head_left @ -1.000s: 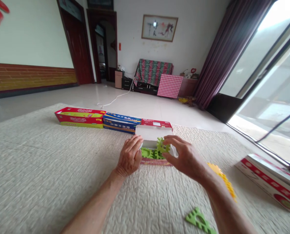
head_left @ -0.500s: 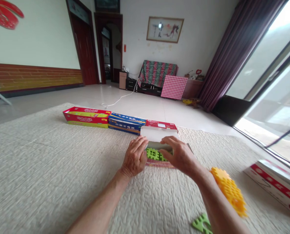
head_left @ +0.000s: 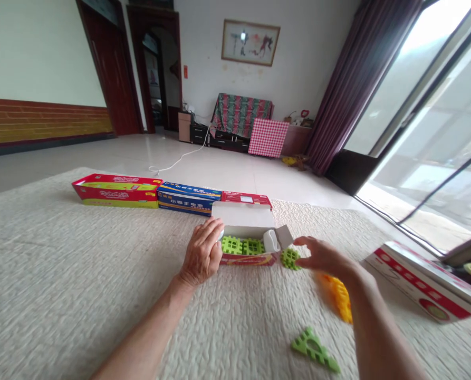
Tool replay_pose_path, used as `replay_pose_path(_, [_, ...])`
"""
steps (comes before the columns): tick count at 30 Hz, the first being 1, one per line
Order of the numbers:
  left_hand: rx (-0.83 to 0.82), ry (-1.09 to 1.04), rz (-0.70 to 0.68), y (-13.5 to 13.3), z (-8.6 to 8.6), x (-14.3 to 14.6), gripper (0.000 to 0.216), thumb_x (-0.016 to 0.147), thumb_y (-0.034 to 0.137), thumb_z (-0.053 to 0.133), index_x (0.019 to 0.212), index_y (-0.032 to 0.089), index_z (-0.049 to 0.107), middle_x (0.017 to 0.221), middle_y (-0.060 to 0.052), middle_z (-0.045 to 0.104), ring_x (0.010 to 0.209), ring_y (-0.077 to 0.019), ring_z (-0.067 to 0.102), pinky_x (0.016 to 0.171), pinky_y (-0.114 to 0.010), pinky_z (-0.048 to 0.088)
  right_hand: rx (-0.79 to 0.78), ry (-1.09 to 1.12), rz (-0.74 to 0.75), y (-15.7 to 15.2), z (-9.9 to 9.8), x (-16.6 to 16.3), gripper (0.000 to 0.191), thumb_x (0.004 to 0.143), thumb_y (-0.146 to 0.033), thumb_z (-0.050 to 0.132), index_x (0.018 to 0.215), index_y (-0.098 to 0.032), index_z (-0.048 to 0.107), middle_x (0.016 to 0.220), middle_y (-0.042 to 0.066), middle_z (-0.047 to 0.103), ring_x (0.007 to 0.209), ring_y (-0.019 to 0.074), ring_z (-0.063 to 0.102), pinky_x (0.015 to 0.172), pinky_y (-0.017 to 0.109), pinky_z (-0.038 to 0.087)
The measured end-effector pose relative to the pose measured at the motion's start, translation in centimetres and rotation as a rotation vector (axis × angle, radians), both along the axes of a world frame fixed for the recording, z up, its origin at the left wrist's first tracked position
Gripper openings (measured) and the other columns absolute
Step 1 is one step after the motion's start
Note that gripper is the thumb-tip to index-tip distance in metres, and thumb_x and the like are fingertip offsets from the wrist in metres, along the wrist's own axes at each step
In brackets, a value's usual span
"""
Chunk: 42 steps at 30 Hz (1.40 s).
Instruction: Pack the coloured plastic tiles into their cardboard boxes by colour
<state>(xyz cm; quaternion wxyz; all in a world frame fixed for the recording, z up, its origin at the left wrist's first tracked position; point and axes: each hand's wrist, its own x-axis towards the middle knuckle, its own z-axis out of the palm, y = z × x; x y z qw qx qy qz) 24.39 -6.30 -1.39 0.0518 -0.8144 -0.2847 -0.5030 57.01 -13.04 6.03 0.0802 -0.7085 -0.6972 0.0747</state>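
An open cardboard box [head_left: 248,260] with a reddish front stands on the cream mat, its white lid raised at the back. Inside it lie green toothed building pieces [head_left: 232,245] with window grids, and a white object [head_left: 272,240] at the right end. My left hand [head_left: 203,252] grips the box's left end, fingers together over the edge and thumb at the front. Just right of the box, my right hand [head_left: 318,254] is open, thumb and fingers apart, beside a round green piece [head_left: 290,258]. Nothing shows between its fingers.
A green triangular piece [head_left: 314,349] lies nearer me. Orange pieces [head_left: 340,298] are partly behind my right forearm. A white-and-red carton [head_left: 425,282] stands right. Red-yellow [head_left: 118,191], blue [head_left: 188,199] and red [head_left: 247,199] boxes form a row behind.
My right hand has moved out of the box to the right, uncovering the white object and the round green piece. My left hand stays at the box's left end. The view has shifted right.
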Motion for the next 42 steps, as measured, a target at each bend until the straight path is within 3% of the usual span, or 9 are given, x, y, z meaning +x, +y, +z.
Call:
replay_pose_path(4, [0.001,0.002,-0.004,-0.1,0.0,0.0,0.046,0.089,0.016,0.037,0.134,0.015,0.048,0.134,-0.015,0.055,0.132,-0.0275,0.043,0.106,-0.048,0.037,-0.033,-0.045,0.014,0.8,-1.4,-1.1,0.042,0.063,-0.021,0.069,0.106,-0.017,0.067,0.103,0.012,0.070,0.093,0.0246,0.066,0.080,0.034,0.050])
replay_pose_path(8, [0.000,-0.003,-0.009,0.0,0.1,0.0,0.045,0.089,0.016,0.038,0.133,0.014,0.049,0.134,-0.014,0.055,0.132,-0.0276,0.043,0.106,-0.047,0.037,-0.041,-0.075,0.009,1.1,-1.8,-1.5,0.027,0.066,-0.022,0.065,0.092,-0.017,0.069,0.093,0.010,0.070,0.083,0.0214,0.066,0.071,0.030,0.049])
replay_pose_path(17, [0.009,-0.001,-0.009,0.0,0.1,-0.1,0.045,0.089,0.015,0.038,0.133,0.014,0.049,0.134,-0.015,0.055,0.132,-0.0273,0.043,0.106,-0.047,0.036,0.010,-0.074,0.015,0.5,-0.6,-0.5,0.019,0.073,-0.022,0.062,0.090,-0.018,0.070,0.087,0.008,0.068,0.078,0.0191,0.063,0.069,0.029,0.047])
replay_pose_path(22, [0.008,0.003,-0.003,0.0,0.1,0.0,0.045,0.090,0.015,0.037,0.133,0.014,0.048,0.133,-0.015,0.055,0.132,-0.0269,0.043,0.106,-0.047,0.037,0.340,-0.025,-0.073,-0.6,2.8,0.1,0.035,0.081,-0.038,0.059,0.107,-0.016,0.065,0.096,0.013,0.066,0.081,0.0231,0.064,0.074,0.038,0.049])
replay_pose_path(26, [0.011,0.014,0.006,-0.1,0.2,0.0,0.044,0.091,0.016,0.036,0.133,0.014,0.049,0.134,-0.015,0.055,0.132,-0.0268,0.043,0.107,-0.047,0.036,0.632,0.183,0.161,-1.3,4.7,-5.1,0.034,0.083,-0.036,0.060,0.113,-0.020,0.060,0.110,0.010,0.063,0.092,0.0208,0.063,0.082,0.037,0.049])
replay_pose_path(29, [0.007,0.021,0.014,-0.2,0.1,0.0,0.043,0.091,0.015,0.035,0.132,0.014,0.050,0.134,-0.015,0.055,0.132,-0.0268,0.043,0.107,-0.048,0.035,0.523,0.305,0.395,-1.1,4.5,-9.5,0.032,0.083,-0.028,0.059,0.113,-0.020,0.058,0.110,0.007,0.063,0.094,0.0172,0.062,0.084,0.032,0.049])
replay_pose_path(31, [0.006,0.022,0.018,-0.1,0.1,0.0,0.043,0.091,0.015,0.036,0.131,0.014,0.050,0.134,-0.015,0.055,0.132,-0.0268,0.043,0.108,-0.048,0.035,0.441,0.302,0.445,-0.6,3.6,-11.0,0.032,0.082,-0.026,0.059,0.113,-0.020,0.058,0.110,0.007,0.064,0.094,0.0171,0.062,0.084,0.032,0.049])
replay_pose_path(36, [0.023,0.021,0.011,-0.1,0.0,0.0,0.044,0.090,0.014,0.037,0.132,0.013,0.049,0.134,-0.015,0.055,0.132,-0.0270,0.044,0.108,-0.047,0.035,0.355,0.199,0.359,0.4,1.6,-10.2,0.032,0.080,-0.022,0.056,0.112,-0.019,0.059,0.112,0.010,0.062,0.091,0.0199,0.062,0.083,0.037,0.050])
replay_pose_path(42, [0.030,0.020,0.011,-0.1,0.2,0.0,0.045,0.089,0.014,0.037,0.133,0.014,0.049,0.134,-0.015,0.055,0.132,-0.0269,0.044,0.107,-0.047,0.036,0.297,0.115,0.333,0.2,1.7,-9.6,0.034,0.076,-0.015,0.055,0.109,-0.016,0.059,0.112,0.011,0.062,0.093,0.0214,0.061,0.085,0.038,0.049])
